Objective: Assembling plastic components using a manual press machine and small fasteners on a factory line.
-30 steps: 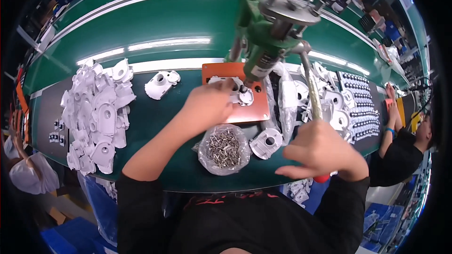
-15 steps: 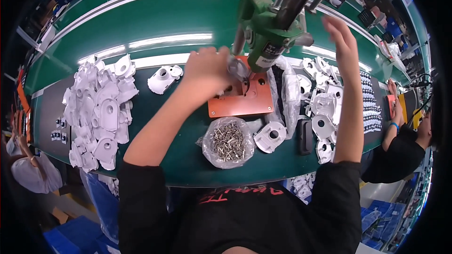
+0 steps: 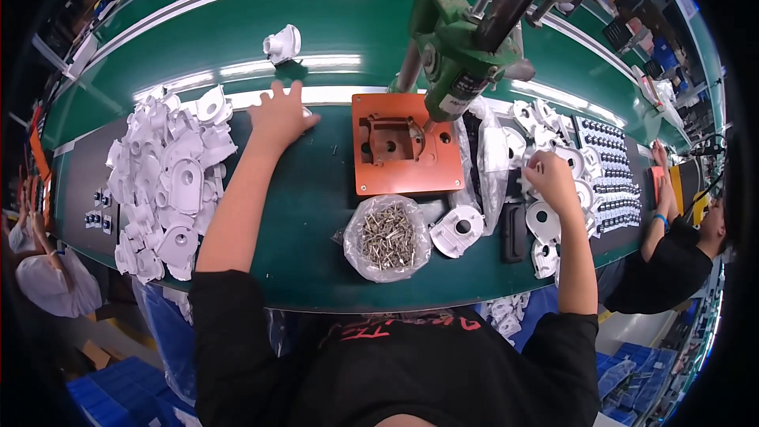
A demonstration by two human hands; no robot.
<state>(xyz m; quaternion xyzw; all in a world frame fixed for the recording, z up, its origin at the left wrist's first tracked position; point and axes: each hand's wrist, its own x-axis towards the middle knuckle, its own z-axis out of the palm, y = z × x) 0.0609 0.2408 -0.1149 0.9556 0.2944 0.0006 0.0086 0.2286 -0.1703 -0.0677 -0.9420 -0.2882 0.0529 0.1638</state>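
Leaving the orange fixture, the left hand mostly hides a white part.

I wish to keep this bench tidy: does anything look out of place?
A small loose piece, perhaps a pin, lies on the green tabletop left of the orange fixture, outside the bag of metal pins. Nothing else clearly stands out.

The fixture block is being flanked by a heap of housings at left and by further housings at right; pins are being held in a bag before it.
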